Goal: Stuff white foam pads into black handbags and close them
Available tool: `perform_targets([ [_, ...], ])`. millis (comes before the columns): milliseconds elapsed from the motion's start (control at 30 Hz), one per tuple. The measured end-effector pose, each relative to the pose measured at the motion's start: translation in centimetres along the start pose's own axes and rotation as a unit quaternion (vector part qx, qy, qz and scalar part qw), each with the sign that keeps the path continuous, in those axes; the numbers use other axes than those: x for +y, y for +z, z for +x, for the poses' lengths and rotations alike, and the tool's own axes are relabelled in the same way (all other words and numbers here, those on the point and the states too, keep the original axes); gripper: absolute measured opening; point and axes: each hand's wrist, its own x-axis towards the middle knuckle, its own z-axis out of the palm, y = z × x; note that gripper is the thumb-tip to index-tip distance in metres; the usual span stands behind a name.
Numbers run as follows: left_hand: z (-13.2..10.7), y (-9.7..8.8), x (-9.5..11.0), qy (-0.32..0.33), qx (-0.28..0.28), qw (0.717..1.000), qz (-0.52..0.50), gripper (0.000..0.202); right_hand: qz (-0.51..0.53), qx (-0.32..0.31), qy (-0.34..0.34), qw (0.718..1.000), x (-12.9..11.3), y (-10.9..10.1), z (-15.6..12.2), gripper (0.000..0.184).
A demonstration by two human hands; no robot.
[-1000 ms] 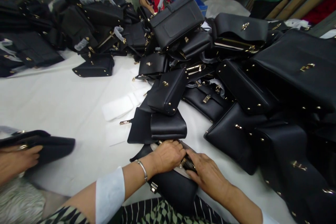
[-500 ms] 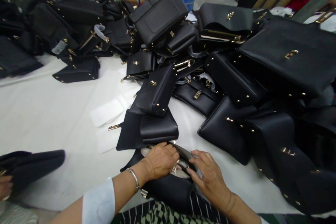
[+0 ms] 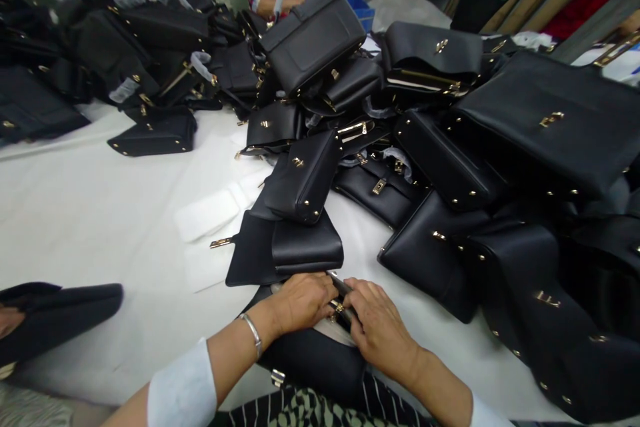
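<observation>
A black handbag (image 3: 313, 361) lies open at the table's front edge against my body, its pale lining and gold zipper (image 3: 337, 307) showing in the mouth. My left hand (image 3: 306, 300), with a silver bangle at the wrist, has its fingers curled over the far left of the opening, beside the zipper. On the right, my right hand (image 3: 377, 320) grips the bag's rim, its fingers bent over the edge. The fingertips of both hands are partly hidden in the opening. A gold clasp (image 3: 278, 377) sits on the bag's near side.
Just beyond lies a black bag with its flap spread (image 3: 253, 250). A large heap of black handbags (image 3: 440, 233) fills the right and back. White padding sheets (image 3: 207, 213) lie left of centre. At the lower left a co-worker's hand (image 3: 10, 320) holds a dark bag piece (image 3: 75, 313).
My right hand has moved left and closed on the bag's rim, narrowing the opening. My left hand has stayed about the same place. The view has shifted slightly.
</observation>
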Motion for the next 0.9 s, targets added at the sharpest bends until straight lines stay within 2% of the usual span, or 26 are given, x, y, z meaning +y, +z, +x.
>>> perform_targets([
  [100, 0.1, 0.0, -0.1, 0.001, 0.002, 1.0, 0.007, 0.012, -0.005, -0.007, -0.069, 0.998, 0.3, -0.1, -0.5, 0.037],
  [233, 0.3, -0.1, -0.1, 0.005, -0.003, 1.0, 0.011, 0.009, -0.018, -0.01, -0.103, 0.995, 0.5, 0.4, -0.8, 0.062],
  [300, 0.5, -0.3, 0.0, 0.001, -0.008, 1.0, 0.009, 0.009, -0.043, 0.013, -0.104, 0.994, 0.3, 1.0, -0.7, 0.056],
  [433, 0.5, 0.2, -0.1, -0.018, -0.014, 1.0, 0.005, 0.009, -0.106, 0.061, -0.1, 0.987, -0.4, 1.9, -0.1, 0.027],
  [600, 0.5, 1.3, -1.1, -0.014, -0.017, 1.0, -0.019, 0.012, -0.104, 0.088, -0.144, 0.98, -0.2, 1.1, 0.8, 0.017],
  [700, 0.7, 1.2, -1.2, -0.007, -0.018, 1.0, -0.025, 0.012, -0.072, 0.082, -0.116, 0.987, 0.0, 0.7, 1.0, 0.012],
  [800, 0.8, 0.6, -0.8, -0.01, -0.018, 1.0, -0.022, 0.011, -0.087, 0.069, -0.083, 0.99, -0.1, 0.3, 1.6, 0.011],
  [900, 0.8, 0.0, -0.4, -0.014, -0.019, 0.999, -0.028, 0.011, -0.124, 0.009, -0.038, 0.992, -0.2, -0.8, 2.2, 0.012],
])
